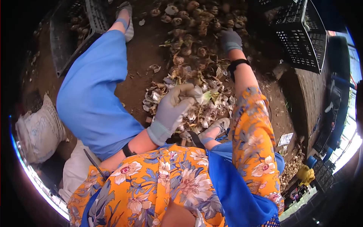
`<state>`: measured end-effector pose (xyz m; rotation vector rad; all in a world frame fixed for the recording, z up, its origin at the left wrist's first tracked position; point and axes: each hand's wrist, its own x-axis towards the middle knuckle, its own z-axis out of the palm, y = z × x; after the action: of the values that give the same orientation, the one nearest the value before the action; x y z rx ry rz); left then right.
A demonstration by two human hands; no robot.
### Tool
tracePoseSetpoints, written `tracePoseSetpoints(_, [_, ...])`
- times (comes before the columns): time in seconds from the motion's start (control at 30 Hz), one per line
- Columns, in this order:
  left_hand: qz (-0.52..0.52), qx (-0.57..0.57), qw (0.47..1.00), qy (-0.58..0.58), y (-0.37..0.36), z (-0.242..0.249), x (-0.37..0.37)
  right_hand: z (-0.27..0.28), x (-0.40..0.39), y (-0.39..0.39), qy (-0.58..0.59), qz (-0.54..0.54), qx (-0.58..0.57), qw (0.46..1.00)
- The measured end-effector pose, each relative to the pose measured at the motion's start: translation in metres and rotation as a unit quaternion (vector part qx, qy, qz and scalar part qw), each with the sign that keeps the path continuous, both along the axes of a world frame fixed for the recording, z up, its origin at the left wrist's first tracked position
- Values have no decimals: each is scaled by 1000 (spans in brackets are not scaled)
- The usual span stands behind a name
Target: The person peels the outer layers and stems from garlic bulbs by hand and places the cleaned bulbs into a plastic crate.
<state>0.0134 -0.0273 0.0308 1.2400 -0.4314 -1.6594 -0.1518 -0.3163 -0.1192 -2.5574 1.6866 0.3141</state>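
Observation:
My left hand point(172, 109), in a pale grey glove, is over a heap of loose garlic skins point(223, 100). Its thumb and fingers are curled but apart. Just beyond the fingertips is a whitish, slightly blurred piece of garlic skin point(204, 95) with a greenish end; no firm grip on it shows. Stretched far forward, my right hand point(230, 39), in a darker-looking grey glove, is at the right side of a pile of garlic bulbs point(189, 22). Its fingertips are in shadow, so whether they hold a bulb cannot be made out.
Black plastic crates stand at the far right point(298, 41) and far left point(68, 45), the left one with bulbs inside. White sacks point(41, 128) lie at left. Wooden boards point(314, 94) edge the right side. More garlic point(291, 170) lies behind at lower right, near a paper scrap point(285, 139).

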Motion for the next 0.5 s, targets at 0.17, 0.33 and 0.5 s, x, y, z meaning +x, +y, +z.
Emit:
tracePoseSetpoints(0.17, [104,-56,984,-137,-1,-12,-5,76,8,96,-609,-163,434,644])
tracePoseSetpoints(0.33, [-26,-248,898,-364,3,-7,1,159,3,205,-682,-100,422,589])
tracePoseSetpoints(0.5, [-71,-386,808,-439,16,24,-1,182,-4,268,-648,-92,156,740])
